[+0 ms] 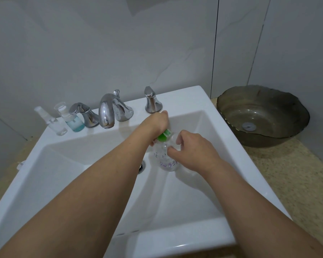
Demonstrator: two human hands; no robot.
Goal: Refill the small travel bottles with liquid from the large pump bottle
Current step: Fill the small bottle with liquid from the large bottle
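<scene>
Over the middle of the white sink (185, 101), just right of the drain (142, 167), the large pump bottle (166, 161) is held up, clear-bodied with purple writing and a green pump head (164, 135) at its twelve o'clock. The left hand (157, 123) covers that green head from above, fingers curled down around it; whether it is pressing or unscrewing I cannot tell. The right hand (192, 151) comes in from four o'clock, fingers bent and pinching something small and clear against the bottle's shoulder, perhaps a travel bottle under the spout, though it is too glassy to be sure. Out at ten o'clock, on the ledge left of the tap (106, 112), stand two small bottles: a clear one (59, 125) with little or nothing showing inside, and one holding blue liquid (75, 122) in its lower part. I'd judge the refilling only partly done, with at least the clear one left. At two o'clock a dark bowl (231, 108) rests on the speckled counter (287, 174).
</scene>
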